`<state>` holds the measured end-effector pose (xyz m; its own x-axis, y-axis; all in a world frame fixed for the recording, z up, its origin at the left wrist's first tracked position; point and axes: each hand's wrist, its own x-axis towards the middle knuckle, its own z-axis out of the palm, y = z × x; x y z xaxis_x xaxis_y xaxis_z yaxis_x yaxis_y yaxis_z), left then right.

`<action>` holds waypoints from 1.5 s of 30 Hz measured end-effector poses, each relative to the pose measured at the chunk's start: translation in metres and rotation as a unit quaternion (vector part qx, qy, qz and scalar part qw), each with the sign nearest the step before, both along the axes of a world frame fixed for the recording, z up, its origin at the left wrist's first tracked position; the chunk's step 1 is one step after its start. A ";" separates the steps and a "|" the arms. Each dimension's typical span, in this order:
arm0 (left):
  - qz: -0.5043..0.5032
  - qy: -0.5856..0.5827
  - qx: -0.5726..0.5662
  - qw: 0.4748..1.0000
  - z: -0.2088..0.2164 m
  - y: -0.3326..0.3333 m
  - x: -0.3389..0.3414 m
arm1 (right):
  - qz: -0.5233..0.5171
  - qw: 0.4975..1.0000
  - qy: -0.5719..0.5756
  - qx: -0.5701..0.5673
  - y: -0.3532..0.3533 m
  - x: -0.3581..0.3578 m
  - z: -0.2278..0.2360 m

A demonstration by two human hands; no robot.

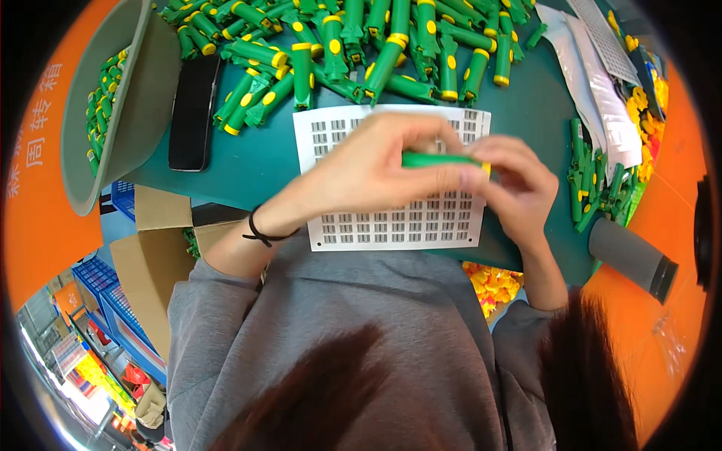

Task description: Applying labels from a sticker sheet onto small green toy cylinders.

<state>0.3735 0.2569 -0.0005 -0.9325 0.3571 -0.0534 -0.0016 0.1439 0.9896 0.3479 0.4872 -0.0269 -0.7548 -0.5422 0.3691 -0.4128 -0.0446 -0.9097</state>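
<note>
The left hand [376, 161] is grasping a green tube [435, 160], its fingers curling round the far side and its thumb lying along the near side; the right hand [523, 180] is bending its fingers and thumb at the tube's yellow end [486, 168], though blur is hiding whether they are gripping or only touching it, so I cannot tell. The tube is lying crosswise above a white sheet [395, 239] of printed labels; the sheet is resting at the near edge of a green table [239, 174]. Beyond it a pile of tubes [332, 41] is spreading; a phone [194, 113] is lying left of the sheet, beside a grey-green bin [154, 94] that is holding more tubes. On the right a smaller heap [590, 184] is sitting near white packets [590, 90]; a grey cup [628, 255] is lying nearer the person; a black band [265, 236] is circling the left wrist.
</note>
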 end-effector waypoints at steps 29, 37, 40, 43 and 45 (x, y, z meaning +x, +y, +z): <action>0.125 0.508 -0.217 0.824 -0.050 0.017 -0.015 | -0.132 0.942 -0.235 0.200 0.010 -0.015 0.000; 0.090 0.387 -0.102 0.912 -0.045 0.013 -0.011 | -0.146 0.863 0.326 0.358 0.006 -0.099 0.012; 0.106 0.394 -0.066 0.910 -0.044 0.010 -0.016 | -0.048 0.831 0.377 0.406 0.012 -0.120 0.016; 0.152 0.405 -0.040 0.901 -0.035 0.004 -0.019 | -0.083 0.865 0.303 0.391 0.019 -0.102 0.025; 0.187 0.409 -0.046 0.892 -0.027 0.000 -0.021 | -0.083 0.899 0.259 0.342 0.008 -0.078 0.026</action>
<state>0.3521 0.2570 -0.0279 -0.7259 0.0418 0.6865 0.6505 0.3657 0.6657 0.2703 0.4951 -0.0012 -0.6686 -0.6723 0.3176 -0.7390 0.5535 -0.3841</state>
